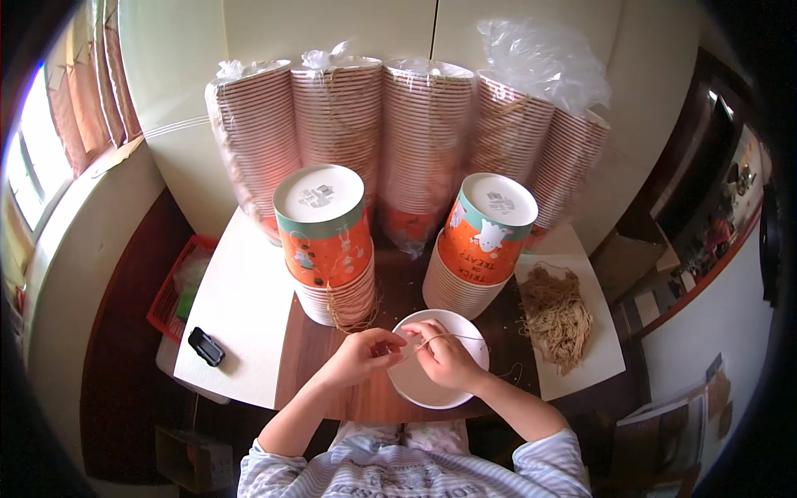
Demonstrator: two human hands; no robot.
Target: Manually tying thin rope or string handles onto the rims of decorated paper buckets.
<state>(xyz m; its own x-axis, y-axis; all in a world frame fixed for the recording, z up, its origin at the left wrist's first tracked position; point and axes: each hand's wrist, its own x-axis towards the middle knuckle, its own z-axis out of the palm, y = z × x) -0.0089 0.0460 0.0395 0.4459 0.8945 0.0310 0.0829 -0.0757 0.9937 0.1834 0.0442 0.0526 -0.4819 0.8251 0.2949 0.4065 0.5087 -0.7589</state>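
My left hand point(365, 357) and my right hand point(447, 358) meet over a white paper bucket point(425, 392) that stands with its open mouth up in front of me. A thin string point(469, 337) runs out to the right from my right fingers, which are pinched on it. The fingers of my left hand are curled together close to the right fingertips; what lies between them is too small to make out. Behind the hands stand two stacks of upturned orange buckets, a left stack point(325, 241) and a right stack point(481, 241). Loose twine point(353, 311) hangs on the left stack.
Several tall bucket stacks in clear plastic point(423, 141) line the back of the table. A tangled bundle of tan twine point(556, 319) lies on the right white panel. On the left panel sits a small black open case point(206, 347), with a red basket point(166, 290) beyond the edge.
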